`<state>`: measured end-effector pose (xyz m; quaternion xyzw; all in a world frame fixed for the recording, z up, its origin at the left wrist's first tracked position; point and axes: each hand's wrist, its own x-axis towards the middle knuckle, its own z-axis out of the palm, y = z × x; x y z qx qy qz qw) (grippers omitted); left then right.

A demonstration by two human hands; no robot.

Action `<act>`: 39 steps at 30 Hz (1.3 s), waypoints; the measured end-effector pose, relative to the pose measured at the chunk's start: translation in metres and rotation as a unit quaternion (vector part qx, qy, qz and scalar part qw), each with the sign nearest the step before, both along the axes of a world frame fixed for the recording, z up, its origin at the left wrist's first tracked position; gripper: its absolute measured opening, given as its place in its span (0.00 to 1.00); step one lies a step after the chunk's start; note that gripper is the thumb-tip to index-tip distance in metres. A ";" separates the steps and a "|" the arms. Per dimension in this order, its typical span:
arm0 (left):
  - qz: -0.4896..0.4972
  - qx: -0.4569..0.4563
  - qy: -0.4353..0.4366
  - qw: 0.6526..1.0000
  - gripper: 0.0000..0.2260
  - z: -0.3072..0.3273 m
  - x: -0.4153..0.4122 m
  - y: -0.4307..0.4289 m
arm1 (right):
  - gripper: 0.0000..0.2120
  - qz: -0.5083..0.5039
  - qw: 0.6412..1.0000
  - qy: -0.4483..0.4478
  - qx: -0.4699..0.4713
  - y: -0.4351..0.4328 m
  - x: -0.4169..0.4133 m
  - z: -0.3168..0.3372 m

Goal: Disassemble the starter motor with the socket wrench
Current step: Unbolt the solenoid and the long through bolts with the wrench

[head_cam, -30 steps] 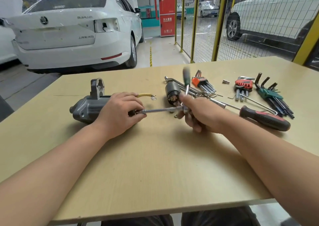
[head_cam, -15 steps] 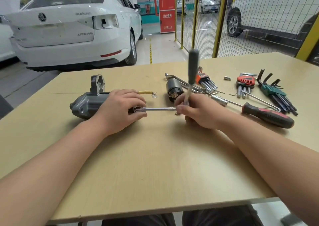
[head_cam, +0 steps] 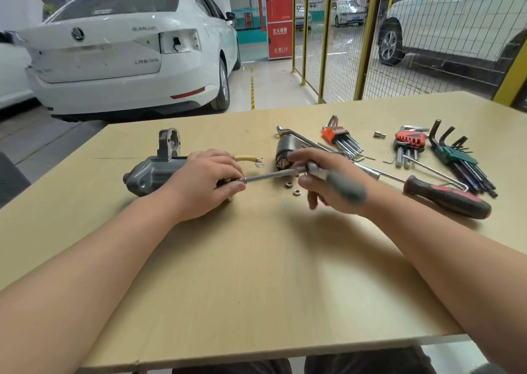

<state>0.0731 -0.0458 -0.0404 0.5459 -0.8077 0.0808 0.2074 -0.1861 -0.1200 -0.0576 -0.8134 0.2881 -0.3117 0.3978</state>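
The grey starter motor [head_cam: 151,175] lies on its side on the wooden table [head_cam: 256,273], with a yellow wire [head_cam: 246,159] sticking out to the right. My left hand [head_cam: 206,184] clamps down over the motor's right end. My right hand [head_cam: 322,179] grips the head of the socket wrench [head_cam: 273,175], whose long chrome extension runs left into the motor's end under my left fingers. The wrench's dark green handle [head_cam: 346,186] points toward me, blurred with motion. A removed black solenoid [head_cam: 285,148] lies behind my right hand.
Two loose nuts [head_cam: 296,193] lie below the extension. A red-and-black screwdriver [head_cam: 447,198] lies to the right, with several hex key sets [head_cam: 456,156] and a bent wrench [head_cam: 299,138] behind it. White cars and a yellow mesh fence stand beyond the table.
The wrench handle has swung from pointing up and away to pointing down toward me, turning the extension. My left hand has stayed on the motor.
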 end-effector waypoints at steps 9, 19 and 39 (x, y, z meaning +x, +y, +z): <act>0.016 0.005 -0.001 1.000 0.08 0.000 0.000 0.001 | 0.10 -0.013 0.989 0.115 -0.087 0.001 -0.006 -0.005; 0.026 -0.019 0.009 0.999 0.09 -0.004 -0.003 0.002 | 0.13 -0.054 0.936 0.185 -0.293 0.004 -0.001 0.005; 0.004 -0.048 0.023 0.999 0.09 -0.007 -0.003 0.004 | 0.22 -0.070 0.988 0.099 0.099 -0.002 0.017 0.013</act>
